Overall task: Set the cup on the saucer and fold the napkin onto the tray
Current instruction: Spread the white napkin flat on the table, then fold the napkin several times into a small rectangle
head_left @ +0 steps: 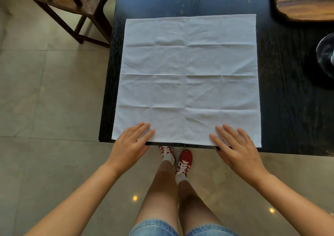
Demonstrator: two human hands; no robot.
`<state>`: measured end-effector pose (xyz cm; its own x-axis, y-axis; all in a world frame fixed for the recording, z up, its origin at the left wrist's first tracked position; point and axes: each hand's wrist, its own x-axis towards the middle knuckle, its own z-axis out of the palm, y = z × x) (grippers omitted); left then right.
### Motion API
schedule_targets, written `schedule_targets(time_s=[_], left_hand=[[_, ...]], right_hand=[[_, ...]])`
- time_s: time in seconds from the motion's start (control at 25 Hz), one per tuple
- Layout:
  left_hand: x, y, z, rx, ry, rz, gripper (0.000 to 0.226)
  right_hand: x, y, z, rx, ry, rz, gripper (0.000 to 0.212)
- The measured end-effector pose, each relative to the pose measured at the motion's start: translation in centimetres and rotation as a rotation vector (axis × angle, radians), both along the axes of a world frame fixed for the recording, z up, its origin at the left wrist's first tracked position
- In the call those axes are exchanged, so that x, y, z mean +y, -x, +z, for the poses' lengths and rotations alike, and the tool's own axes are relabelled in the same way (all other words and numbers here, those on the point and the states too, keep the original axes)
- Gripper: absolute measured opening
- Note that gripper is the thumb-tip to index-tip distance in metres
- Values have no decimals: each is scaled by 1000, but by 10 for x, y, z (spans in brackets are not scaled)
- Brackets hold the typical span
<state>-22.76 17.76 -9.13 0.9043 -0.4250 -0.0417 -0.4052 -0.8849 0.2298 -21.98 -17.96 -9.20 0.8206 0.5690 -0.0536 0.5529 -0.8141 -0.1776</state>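
A white square napkin [188, 78] lies spread flat on the black table [285, 91], creased in a grid, its near edge along the table's front edge. My left hand [131, 143] rests with straight fingers on the napkin's near left corner area. On the near right part of the napkin lies my right hand [235, 145], fingers straight and spread. A wooden tray [305, 2] sits at the far right, partly cut off. At the right edge a dark glossy saucer [325, 55] shows only in part. No cup is clearly visible.
A wooden chair [72, 6] stands on the tiled floor to the left of the table. My legs and red shoes [180, 159] are below the table's front edge.
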Motion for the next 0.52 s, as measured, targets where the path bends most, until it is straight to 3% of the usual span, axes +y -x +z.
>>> schedule_targets(time_s=[0.08, 0.2, 0.32, 0.44, 0.52], left_hand=[[1, 5, 1, -56, 48, 11, 28], [0, 7, 8, -56, 108, 40, 14], [1, 1, 14, 43, 175, 58, 17], [5, -7, 24, 152, 206, 82, 19], [6, -13, 32, 231, 204, 125, 6]], right_hand=[[-3, 2, 1, -18, -13, 1, 60], [-5, 6, 2, -96, -60, 16, 44], [-6, 4, 4, -131, -80, 42, 33], [-11, 2, 9, -87, -50, 78, 43], [-10, 0, 19, -35, -57, 90, 46]])
